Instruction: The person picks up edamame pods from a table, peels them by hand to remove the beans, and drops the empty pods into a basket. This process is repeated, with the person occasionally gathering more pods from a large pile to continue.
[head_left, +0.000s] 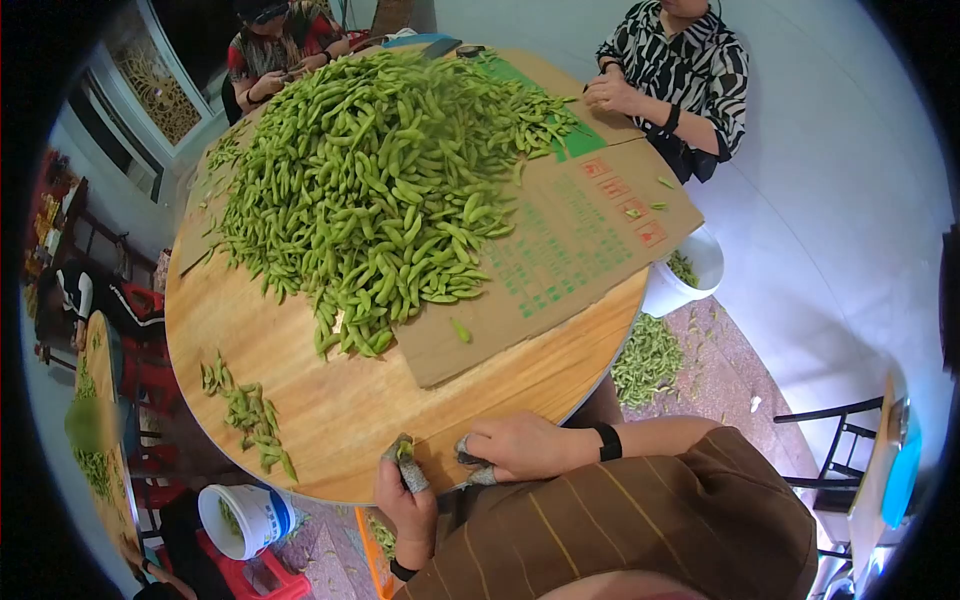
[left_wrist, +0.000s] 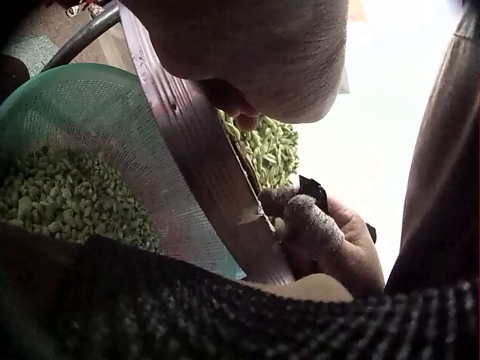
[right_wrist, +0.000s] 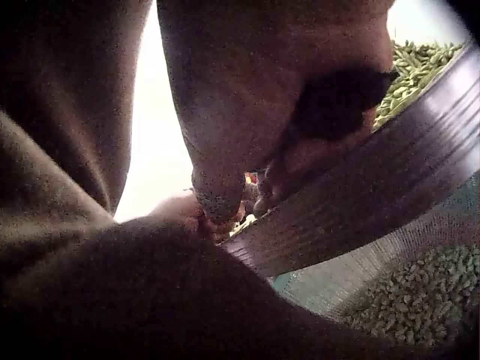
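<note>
A large heap of green edamame pods [head_left: 370, 190] covers the far part of the round wooden table [head_left: 330, 430]. At its near edge my left hand [head_left: 408, 505] pinches an edamame pod [head_left: 404, 450] between thumb and finger, both tips in grey wrapping. Just to its right, my right hand [head_left: 525, 447] has its fingers bent, with grey wrapping on the tips. In the left wrist view a pale bit lies by the right hand's wrapped fingers [left_wrist: 311, 221]; I cannot tell whether they grip it. Below the edge, a green mesh basket [left_wrist: 97, 97] contains shelled beans [left_wrist: 75, 199].
A flattened cardboard sheet [head_left: 560, 260] lies partly under the heap. A small group of pods [head_left: 255, 415] lies at left. White buckets [head_left: 245, 520] [head_left: 690, 275] stand beside the table, with pods on the floor [head_left: 645, 360]. Two people sit across the table.
</note>
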